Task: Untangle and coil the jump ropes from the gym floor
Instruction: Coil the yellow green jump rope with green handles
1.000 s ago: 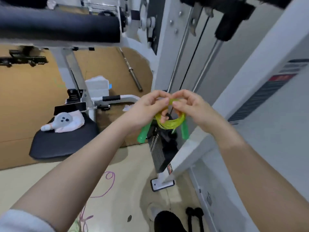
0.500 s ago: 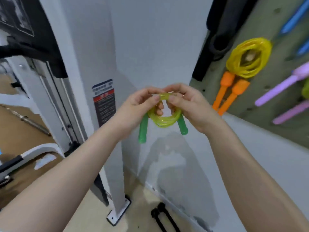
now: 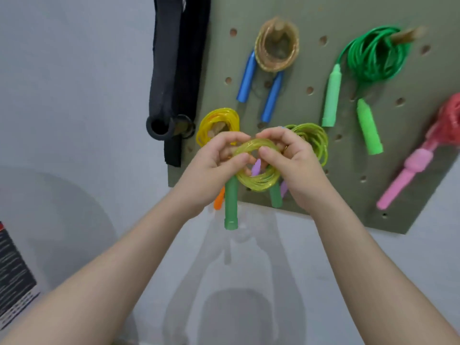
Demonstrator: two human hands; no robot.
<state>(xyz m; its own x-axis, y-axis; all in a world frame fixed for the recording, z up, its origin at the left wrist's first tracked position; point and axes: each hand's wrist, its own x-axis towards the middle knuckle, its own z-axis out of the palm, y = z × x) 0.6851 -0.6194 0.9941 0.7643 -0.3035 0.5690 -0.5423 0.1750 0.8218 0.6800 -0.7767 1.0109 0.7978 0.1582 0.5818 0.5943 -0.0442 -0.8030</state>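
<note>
Head view recorded my left hand (image 3: 219,165) and right hand (image 3: 291,160) raised together, fingers of both curled and pinching the coiled translucent yellow-green plastic jump rope (image 3: 256,181), its two green handles (image 3: 231,205) hanging below. Behind it stood the olive-green pegboard (image 3: 311,18), bearing other coiled ropes; a black strap (image 3: 174,70) hung beside it.

A pale grey wall (image 3: 74,95) fills the frame, carrying an olive-green pegboard (image 3: 311,16) dotted with round holes and wooden pegs (image 3: 405,37). Black straps (image 3: 174,70) hang beside the board's left edge. Soft shadows fall across the wall below, and a printed label (image 3: 12,277) shows at lower left.
</note>
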